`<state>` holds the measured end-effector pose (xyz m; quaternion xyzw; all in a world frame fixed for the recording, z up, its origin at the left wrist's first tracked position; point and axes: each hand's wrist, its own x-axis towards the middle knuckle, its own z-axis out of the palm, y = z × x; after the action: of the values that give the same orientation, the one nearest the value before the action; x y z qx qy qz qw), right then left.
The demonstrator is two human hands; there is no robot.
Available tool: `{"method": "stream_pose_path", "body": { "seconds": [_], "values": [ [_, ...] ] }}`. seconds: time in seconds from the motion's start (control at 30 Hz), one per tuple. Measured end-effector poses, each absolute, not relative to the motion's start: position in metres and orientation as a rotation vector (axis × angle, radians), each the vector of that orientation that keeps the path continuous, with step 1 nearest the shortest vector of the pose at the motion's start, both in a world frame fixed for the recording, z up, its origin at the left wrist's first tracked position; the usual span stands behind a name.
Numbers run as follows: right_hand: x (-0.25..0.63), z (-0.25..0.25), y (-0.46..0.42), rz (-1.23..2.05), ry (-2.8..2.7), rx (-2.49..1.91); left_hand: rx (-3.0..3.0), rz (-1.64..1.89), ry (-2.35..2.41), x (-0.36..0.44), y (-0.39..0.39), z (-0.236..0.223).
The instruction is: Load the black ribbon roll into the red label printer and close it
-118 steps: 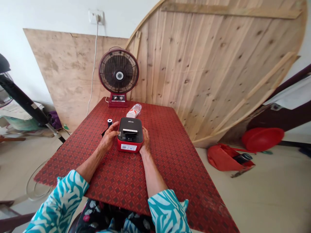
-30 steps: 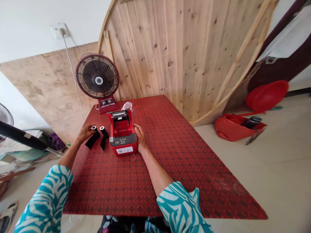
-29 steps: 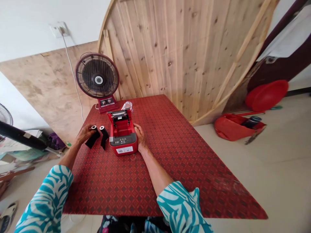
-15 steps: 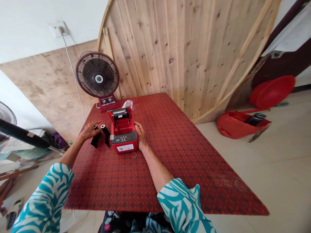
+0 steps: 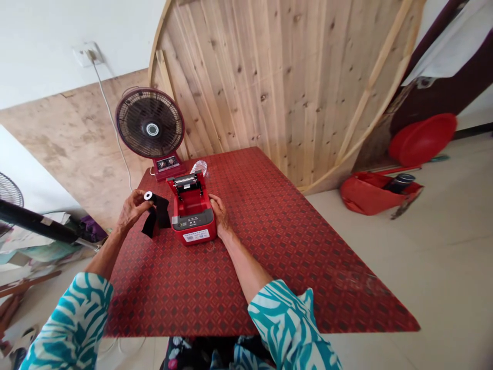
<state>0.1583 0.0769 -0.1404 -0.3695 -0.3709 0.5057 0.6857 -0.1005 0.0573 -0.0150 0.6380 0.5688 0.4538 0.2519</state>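
Observation:
A small red and black label printer sits on the table with its lid raised and its red inner bay bare. My right hand grips the printer's right side, thumb near the upper rim. To the left, my left hand pinches a black paper roll by its white-cored end, and its loose black strip hangs to the right towards the printer. Just below the fingers, a second black strip reaches the tabletop; the roll it belongs to is mostly hidden.
Behind the printer lies a clear plastic bottle. A dark red table fan stands at the far left corner of the patterned red table. On the floor at right are a red bag and a red basin.
The printer's lid has come up since the earliest frame. My left hand has moved from the left roll and lifted a roll, its strip swinging right. My right hand stays on the printer.

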Motion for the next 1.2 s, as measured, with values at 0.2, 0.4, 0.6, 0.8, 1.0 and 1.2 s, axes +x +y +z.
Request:
{"method": "stream_pose_path", "body": {
  "seconds": [0.2, 0.4, 0.6, 0.8, 1.0, 1.2],
  "values": [
    [0.16, -0.136, 0.075, 1.159, -0.841, -0.831, 1.782, 1.083, 1.322, -0.061, 0.031, 0.013],
    [0.161, -0.128, 0.068, 1.165, -0.872, -0.858, 2.212, 0.661, 1.38, -0.01, 0.047, 0.018],
    [0.16, -0.127, 0.07, 1.149, -0.892, -0.874, 2.47, 0.091, 1.669, 0.024, 0.064, 0.014],
    [0.159, -0.126, 0.07, 1.131, -0.887, -0.866, 2.537, -0.289, 1.811, 0.037, 0.066, 0.024],
    [0.16, -0.123, 0.067, 1.147, -0.882, -0.852, 2.585, -0.356, 1.769, 0.033, 0.07, 0.026],
    [0.161, -0.123, 0.067, 1.157, -0.883, -0.847, 2.614, -0.434, 1.663, 0.042, 0.092, 0.005]
  ]
}}
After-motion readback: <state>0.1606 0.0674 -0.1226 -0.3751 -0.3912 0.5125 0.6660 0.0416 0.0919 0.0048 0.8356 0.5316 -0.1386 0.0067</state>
